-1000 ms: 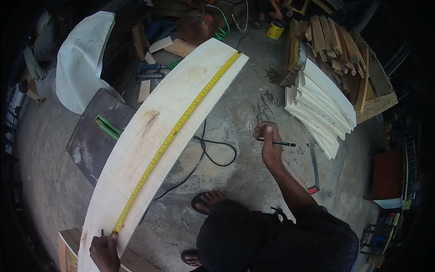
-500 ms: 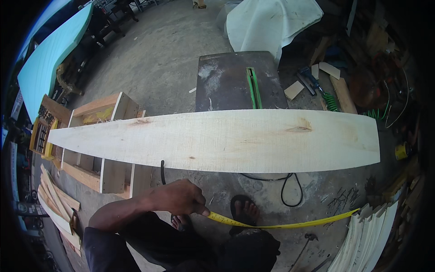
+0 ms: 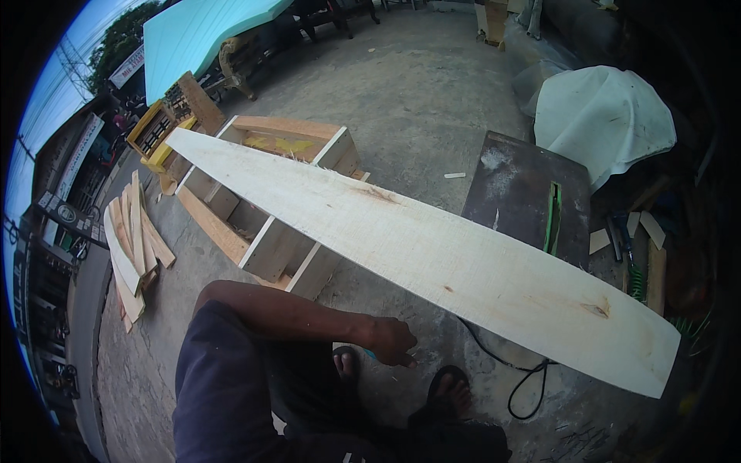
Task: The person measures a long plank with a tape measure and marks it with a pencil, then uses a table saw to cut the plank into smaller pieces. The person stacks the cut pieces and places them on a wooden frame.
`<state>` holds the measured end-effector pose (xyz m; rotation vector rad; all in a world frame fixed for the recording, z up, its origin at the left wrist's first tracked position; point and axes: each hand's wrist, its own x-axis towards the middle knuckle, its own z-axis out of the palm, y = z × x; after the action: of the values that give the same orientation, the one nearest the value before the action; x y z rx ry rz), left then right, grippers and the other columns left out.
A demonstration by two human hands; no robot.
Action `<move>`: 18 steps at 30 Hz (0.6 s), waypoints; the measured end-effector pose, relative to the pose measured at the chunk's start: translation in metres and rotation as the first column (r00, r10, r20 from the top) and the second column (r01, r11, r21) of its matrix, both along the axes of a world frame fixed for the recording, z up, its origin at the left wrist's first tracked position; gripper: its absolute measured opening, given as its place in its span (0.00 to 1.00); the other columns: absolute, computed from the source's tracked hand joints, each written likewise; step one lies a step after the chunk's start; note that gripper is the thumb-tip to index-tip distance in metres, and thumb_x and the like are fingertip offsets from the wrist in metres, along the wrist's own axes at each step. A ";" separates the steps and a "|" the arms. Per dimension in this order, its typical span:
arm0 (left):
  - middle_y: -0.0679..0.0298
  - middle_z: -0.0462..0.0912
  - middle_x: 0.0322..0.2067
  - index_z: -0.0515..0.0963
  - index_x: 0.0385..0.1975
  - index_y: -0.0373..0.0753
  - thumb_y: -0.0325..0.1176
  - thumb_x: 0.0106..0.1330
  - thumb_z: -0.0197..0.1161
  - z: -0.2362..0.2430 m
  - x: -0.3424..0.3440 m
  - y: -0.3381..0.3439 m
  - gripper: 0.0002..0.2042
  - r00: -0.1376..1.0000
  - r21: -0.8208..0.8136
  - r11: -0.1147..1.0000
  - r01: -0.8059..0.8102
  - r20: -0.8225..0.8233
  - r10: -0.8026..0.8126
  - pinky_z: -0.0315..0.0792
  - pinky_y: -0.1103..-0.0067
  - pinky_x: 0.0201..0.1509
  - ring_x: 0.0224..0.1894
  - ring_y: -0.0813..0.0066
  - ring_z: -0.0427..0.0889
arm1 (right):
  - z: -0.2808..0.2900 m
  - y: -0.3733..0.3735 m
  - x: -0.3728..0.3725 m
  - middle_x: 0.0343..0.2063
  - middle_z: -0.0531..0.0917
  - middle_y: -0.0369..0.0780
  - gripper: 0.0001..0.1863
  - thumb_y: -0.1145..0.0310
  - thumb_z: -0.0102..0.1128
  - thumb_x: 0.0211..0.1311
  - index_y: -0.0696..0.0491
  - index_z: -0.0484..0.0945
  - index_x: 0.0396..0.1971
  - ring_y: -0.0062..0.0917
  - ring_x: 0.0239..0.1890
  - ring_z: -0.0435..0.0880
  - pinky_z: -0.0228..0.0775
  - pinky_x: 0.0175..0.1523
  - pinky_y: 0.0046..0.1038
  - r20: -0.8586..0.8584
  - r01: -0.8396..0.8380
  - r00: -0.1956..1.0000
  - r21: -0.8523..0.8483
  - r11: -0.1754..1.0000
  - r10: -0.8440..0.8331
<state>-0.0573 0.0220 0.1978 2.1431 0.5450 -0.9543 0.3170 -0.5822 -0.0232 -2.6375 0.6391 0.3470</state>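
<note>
My left hand (image 3: 392, 341) is held low over the concrete floor, in front of the near edge of a long pale wooden board (image 3: 401, 251). Its fingers are curled, and what they hold, if anything, does not show; a small light-blue bit (image 3: 370, 355) peeks out beside the wrist. No yellow tape measure is visible now. The board tapers to the far left, widens to the near right, and has a few brown knots. Its left part lies across a wooden frame (image 3: 266, 251) with cross pieces. My right hand is out of view.
Right of centre stands a dark table (image 3: 494, 174) with a green-edged slot, partly under the board. A white cloth (image 3: 606, 116) drapes behind it. Curved offcuts (image 3: 127, 243) are piled at left. A black cable (image 3: 529, 374) loops near my sandalled feet (image 3: 450, 390).
The view has turned, so the board now runs slantwise. The yellow tape measure strip, earlier pinched in my left hand and stretching right, is gone from sight. The slat stack and hammer have left view.
</note>
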 end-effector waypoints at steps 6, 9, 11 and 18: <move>0.45 0.82 0.47 0.74 0.59 0.33 0.49 0.75 0.58 0.002 0.005 0.004 0.25 0.963 0.078 0.986 0.146 0.219 -0.160 0.76 0.57 0.58 0.56 0.44 0.81 | 0.064 0.002 0.038 0.32 0.77 0.38 0.20 0.53 0.57 0.75 0.58 0.79 0.43 0.23 0.35 0.76 0.66 0.37 0.27 0.222 -0.108 0.971 0.098 0.989 0.084; 0.47 0.81 0.49 0.74 0.58 0.34 0.43 0.74 0.61 0.022 0.025 0.002 0.22 0.902 -0.009 0.983 0.182 0.400 -0.163 0.77 0.58 0.57 0.55 0.45 0.82 | 0.145 -0.004 0.035 0.30 0.77 0.36 0.20 0.53 0.57 0.75 0.58 0.80 0.41 0.20 0.33 0.75 0.65 0.35 0.25 0.416 -0.227 0.899 0.180 0.957 0.135; 0.50 0.81 0.49 0.76 0.57 0.34 0.41 0.73 0.61 0.051 0.032 -0.005 0.20 0.799 -0.021 0.989 0.148 0.592 -0.107 0.78 0.58 0.55 0.53 0.45 0.83 | 0.205 0.032 0.012 0.28 0.76 0.34 0.20 0.53 0.57 0.75 0.58 0.80 0.40 0.18 0.32 0.75 0.64 0.34 0.23 0.518 -0.349 0.838 0.271 0.897 0.170; 0.54 0.75 0.54 0.66 0.71 0.41 0.50 0.68 0.66 0.104 0.047 -0.046 0.35 0.190 0.420 0.906 -0.057 0.895 -0.403 0.74 0.65 0.58 0.55 0.57 0.79 | 0.340 0.361 -0.110 0.20 0.73 0.26 0.14 0.61 0.61 0.73 0.56 0.79 0.30 0.10 0.23 0.66 0.57 0.29 0.19 0.614 -0.756 0.644 0.603 0.256 0.456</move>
<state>-0.0101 -0.0235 0.3014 2.6318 -0.2613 0.6695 0.2073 -0.2210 0.3164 -1.7430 -0.6558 0.3062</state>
